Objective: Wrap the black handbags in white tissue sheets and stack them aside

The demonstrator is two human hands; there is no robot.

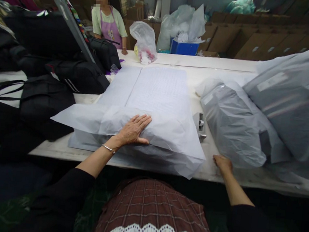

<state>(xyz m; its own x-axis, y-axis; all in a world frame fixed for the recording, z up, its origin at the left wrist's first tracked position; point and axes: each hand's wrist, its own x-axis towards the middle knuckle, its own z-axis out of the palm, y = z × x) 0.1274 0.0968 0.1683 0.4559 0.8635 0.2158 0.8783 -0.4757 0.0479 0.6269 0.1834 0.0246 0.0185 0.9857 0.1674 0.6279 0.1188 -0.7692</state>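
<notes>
Sheets of pale plastic (160, 85) lie in a stack at the centre of the white bench (222, 66), the near part bunched up and its edge hanging loose towards six o'clock. At seven o'clock of the stack's middle, the left hand (135, 130) presses palm-down on the bunched part, fingers out straight, thumb apart. At four o'clock, the right hand (223, 163) rests at the bench's near side with its fingers seemingly curled under; whether it is closed on anything, I cannot tell. Just beyond it sits a plastic-wrapped bag (233, 123), with a larger wrapped bundle (295, 104) behind at three o'clock. A small metal tool (200, 126) stands beside the stack, also at three. Black bags (78, 75) crowd nine to ten o'clock. At eleven, a person in a purple apron (112, 26) stands across the bench; a clear bag (145, 42) sits at twelve, a blue box (184, 47) at one.
</notes>
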